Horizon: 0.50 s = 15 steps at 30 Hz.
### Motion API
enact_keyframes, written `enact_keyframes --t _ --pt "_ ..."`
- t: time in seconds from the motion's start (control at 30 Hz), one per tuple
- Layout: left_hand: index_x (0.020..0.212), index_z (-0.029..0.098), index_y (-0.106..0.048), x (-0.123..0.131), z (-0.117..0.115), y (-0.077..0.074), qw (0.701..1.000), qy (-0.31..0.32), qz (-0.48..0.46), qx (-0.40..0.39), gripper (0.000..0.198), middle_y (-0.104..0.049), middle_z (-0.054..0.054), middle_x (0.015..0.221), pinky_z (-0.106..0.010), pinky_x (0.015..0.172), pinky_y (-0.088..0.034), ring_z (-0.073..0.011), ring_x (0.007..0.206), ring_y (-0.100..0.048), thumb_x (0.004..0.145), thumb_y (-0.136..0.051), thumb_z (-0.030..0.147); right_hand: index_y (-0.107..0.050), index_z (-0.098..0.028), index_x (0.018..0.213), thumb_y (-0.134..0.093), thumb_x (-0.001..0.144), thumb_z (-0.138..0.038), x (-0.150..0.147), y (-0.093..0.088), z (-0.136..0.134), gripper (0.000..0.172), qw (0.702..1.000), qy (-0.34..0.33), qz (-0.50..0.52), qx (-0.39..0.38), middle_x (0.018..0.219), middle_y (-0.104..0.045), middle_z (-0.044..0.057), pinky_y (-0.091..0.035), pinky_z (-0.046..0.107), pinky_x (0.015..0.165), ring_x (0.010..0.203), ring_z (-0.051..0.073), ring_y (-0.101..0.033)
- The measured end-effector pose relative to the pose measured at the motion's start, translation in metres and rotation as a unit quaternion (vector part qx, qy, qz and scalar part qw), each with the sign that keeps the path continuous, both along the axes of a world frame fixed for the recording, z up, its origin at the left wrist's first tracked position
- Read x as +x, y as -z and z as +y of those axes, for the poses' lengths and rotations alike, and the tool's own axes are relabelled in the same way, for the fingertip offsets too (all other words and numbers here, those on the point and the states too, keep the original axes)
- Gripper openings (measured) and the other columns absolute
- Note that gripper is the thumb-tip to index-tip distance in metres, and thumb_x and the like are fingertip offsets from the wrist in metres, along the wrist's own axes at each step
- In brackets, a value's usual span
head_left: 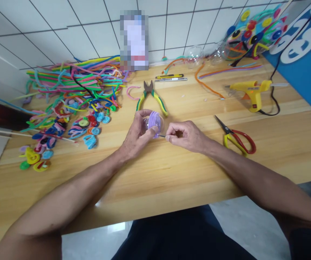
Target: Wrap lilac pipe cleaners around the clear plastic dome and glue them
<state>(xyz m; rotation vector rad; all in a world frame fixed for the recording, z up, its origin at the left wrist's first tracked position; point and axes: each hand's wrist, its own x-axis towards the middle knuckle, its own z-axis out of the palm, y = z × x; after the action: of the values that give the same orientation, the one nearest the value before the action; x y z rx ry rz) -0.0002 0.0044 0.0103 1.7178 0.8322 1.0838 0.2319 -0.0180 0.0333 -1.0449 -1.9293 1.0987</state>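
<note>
Gripping a clear, round ball (145, 124) with fuzzy purple strips (153, 120) in left hand (139, 133); pinching a thin thing (162, 136) in right hand (187, 135).

Pliers (148, 87), scissors (227, 130) on wooden table (171, 177)

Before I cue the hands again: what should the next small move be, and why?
Probably, the right hand should ease the thin dark strip, too small to identify, against the fuzzy purple band: its fingertips hold the strip close beside that band, while the left hand holds the round clear plastic ball, thumb on the band.
</note>
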Motion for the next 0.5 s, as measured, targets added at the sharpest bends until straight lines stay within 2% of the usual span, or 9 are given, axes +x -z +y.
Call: enact_keyframes --t 0.5 --pt "0.134 0.027 -0.049 -0.0011 -0.0007 0.0002 1.0 0.003 0.013 0.005 0.048 -0.067 -0.006 0.117 -0.038 0.088 -0.058 -0.0205 0.102 -0.067 0.104 -0.07 0.058 -0.062 -0.021 0.074 -0.065 0.088 -0.023 -0.0021 -0.001 -0.0004 0.015 1.0 0.0 0.01 -0.008 0.062 -0.056 -0.006 -0.037 0.026 0.06 0.06 0.01 -0.048"
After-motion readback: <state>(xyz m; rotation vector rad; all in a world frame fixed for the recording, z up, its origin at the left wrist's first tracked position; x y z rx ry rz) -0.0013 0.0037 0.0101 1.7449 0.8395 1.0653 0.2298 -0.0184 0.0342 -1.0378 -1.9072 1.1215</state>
